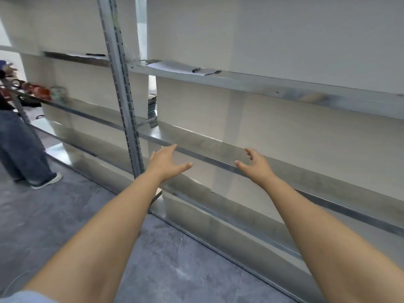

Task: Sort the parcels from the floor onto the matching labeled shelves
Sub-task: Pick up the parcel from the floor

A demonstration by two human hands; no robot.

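Both my arms reach forward toward a metal shelving rack. My left hand (167,160) is open, fingers spread, over the front edge of the middle shelf (218,162). My right hand (255,164) is open too, fingers curled a little, at the same shelf edge. Neither hand holds anything. No parcel is visible on the floor or on the shelves in front of me. The upper shelf (284,88) carries a sheet of paper (172,66) with a black marker (196,69) on it. I see no readable shelf label.
A metal upright post (122,84) stands just left of my left hand. A person in jeans (19,147) stands at the far left beside a shelf with small colourful items (41,92). The floor (65,211) is grey. A lower shelf (229,217) runs below my hands.
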